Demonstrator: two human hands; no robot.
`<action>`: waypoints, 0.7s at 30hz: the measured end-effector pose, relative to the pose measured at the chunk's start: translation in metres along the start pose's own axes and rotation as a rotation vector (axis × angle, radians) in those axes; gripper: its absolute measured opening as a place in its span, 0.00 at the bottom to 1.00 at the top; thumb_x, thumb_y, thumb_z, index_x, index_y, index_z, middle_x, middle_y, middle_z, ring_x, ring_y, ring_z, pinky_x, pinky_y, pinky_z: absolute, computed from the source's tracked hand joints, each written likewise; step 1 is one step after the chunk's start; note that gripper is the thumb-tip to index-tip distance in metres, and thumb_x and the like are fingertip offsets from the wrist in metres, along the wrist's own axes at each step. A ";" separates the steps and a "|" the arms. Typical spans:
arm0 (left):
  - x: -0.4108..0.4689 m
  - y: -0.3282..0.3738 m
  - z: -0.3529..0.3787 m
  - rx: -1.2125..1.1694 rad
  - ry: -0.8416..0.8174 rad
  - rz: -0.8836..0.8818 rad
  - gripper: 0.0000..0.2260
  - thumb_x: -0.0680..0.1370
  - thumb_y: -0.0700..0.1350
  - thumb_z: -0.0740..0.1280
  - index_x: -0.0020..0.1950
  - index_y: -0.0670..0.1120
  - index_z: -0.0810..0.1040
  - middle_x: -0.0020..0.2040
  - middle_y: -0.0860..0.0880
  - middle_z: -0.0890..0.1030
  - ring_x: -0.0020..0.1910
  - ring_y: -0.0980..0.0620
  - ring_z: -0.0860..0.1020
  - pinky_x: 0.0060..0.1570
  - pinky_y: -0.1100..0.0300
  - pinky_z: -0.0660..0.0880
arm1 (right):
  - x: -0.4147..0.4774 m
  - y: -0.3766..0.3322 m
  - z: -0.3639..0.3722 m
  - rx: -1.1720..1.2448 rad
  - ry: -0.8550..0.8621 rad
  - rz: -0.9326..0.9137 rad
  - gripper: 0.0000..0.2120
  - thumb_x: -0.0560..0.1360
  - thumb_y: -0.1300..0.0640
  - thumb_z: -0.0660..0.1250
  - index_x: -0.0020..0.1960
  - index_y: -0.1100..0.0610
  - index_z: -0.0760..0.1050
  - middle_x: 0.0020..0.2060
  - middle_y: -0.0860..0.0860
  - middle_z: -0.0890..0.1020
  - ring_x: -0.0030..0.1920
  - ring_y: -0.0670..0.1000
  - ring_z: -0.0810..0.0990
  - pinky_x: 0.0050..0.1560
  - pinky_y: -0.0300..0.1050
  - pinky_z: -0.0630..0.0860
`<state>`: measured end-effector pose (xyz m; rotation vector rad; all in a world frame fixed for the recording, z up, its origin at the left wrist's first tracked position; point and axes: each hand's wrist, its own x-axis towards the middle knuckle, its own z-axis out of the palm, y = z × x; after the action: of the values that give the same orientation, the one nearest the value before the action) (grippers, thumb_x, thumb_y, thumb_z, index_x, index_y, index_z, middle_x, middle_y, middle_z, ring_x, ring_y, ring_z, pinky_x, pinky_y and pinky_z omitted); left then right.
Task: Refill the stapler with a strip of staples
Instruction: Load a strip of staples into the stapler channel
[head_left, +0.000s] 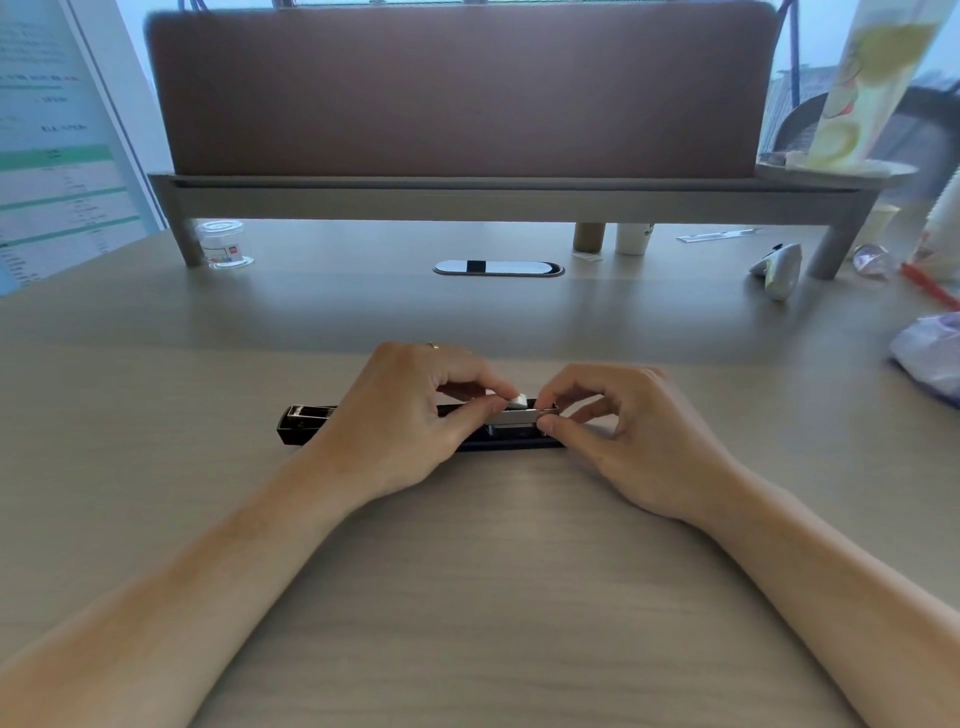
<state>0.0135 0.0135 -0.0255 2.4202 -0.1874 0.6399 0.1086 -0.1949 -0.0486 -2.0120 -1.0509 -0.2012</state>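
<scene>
Currently long black stapler (415, 428) lies left-right on pale wood-grain desk (467, 597), opened flat. Left hand (410, 415) pinches small white pusher (517, 400); right hand (618, 421) pinches silver metal staple strip (514, 417) along channel axis. I judge right nearer for seating.

No readable text; print on the wall poster (57, 156) too blurred.

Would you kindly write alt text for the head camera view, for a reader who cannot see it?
Two bare hands work on a black stapler lying opened on a pale wooden desk: the left hand and right hand pinch a silver staple strip at its metal channel. A brown partition stands behind.
</scene>
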 end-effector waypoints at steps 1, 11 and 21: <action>0.000 0.000 0.000 -0.001 0.012 0.005 0.06 0.76 0.43 0.76 0.49 0.54 0.90 0.43 0.60 0.88 0.46 0.64 0.85 0.48 0.76 0.73 | 0.000 0.000 0.000 0.006 0.000 0.001 0.05 0.76 0.61 0.75 0.44 0.51 0.84 0.40 0.44 0.87 0.46 0.43 0.85 0.48 0.31 0.79; 0.001 -0.001 0.001 -0.026 -0.002 -0.025 0.06 0.77 0.44 0.76 0.50 0.54 0.90 0.44 0.59 0.88 0.45 0.63 0.86 0.48 0.73 0.76 | -0.001 0.000 0.000 -0.001 0.001 -0.010 0.05 0.76 0.61 0.75 0.45 0.52 0.84 0.41 0.45 0.87 0.47 0.44 0.86 0.49 0.37 0.82; 0.000 0.000 -0.001 0.031 -0.056 -0.030 0.06 0.77 0.46 0.75 0.50 0.57 0.89 0.44 0.60 0.89 0.47 0.63 0.85 0.49 0.74 0.75 | 0.000 -0.001 0.000 -0.006 -0.008 -0.011 0.04 0.77 0.60 0.75 0.45 0.52 0.84 0.41 0.45 0.87 0.47 0.45 0.86 0.50 0.40 0.83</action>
<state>0.0128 0.0140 -0.0242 2.4674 -0.1652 0.5661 0.1076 -0.1946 -0.0478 -2.0147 -1.0675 -0.2029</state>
